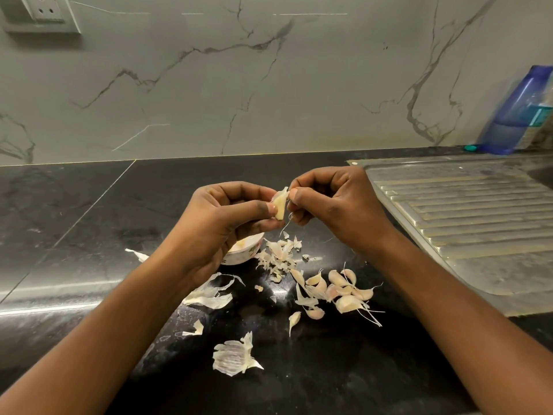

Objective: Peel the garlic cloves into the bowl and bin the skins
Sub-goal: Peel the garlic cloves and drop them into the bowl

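Observation:
My left hand point(227, 217) pinches a pale garlic clove point(280, 205) between thumb and fingers above the counter. My right hand point(332, 202) grips the loose skin at the clove's top edge. A small white bowl point(244, 254) sits on the black counter just below my left hand and is mostly hidden by it. Several unpeeled cloves point(341, 290) lie in a cluster on the counter below my right wrist. Papery skins point(276, 253) are piled beside the bowl, and larger skin pieces point(235, 354) lie nearer to me.
A steel sink drainboard point(466, 223) fills the right side. A blue bottle point(517, 112) stands against the marble wall at the back right. A wall socket point(42, 12) is at the top left. The black counter point(74, 223) stretches to the left.

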{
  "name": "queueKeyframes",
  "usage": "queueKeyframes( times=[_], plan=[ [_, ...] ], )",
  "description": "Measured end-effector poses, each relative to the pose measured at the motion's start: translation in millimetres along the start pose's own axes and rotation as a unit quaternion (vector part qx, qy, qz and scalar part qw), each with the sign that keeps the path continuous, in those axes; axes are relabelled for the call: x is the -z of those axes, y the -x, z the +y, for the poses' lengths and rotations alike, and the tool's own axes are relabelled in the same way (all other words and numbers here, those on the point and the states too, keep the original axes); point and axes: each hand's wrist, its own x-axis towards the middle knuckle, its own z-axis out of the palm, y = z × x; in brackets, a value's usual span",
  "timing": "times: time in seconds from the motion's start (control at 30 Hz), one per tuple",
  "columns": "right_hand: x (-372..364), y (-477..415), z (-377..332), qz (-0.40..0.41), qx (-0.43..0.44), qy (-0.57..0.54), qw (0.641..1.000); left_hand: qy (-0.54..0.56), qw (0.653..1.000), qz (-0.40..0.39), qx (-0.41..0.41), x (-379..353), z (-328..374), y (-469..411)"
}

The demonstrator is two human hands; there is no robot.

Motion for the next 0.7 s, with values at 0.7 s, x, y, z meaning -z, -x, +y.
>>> queueKeyframes(
  times=[0.7],
  plan=[
    [5.4, -1.4, 1.2, 0.026, 0.005, 0.009, 1.000, -0.061, 0.997, 0.014, -0.033, 1.4, -3.3, -1.9]
  ],
)
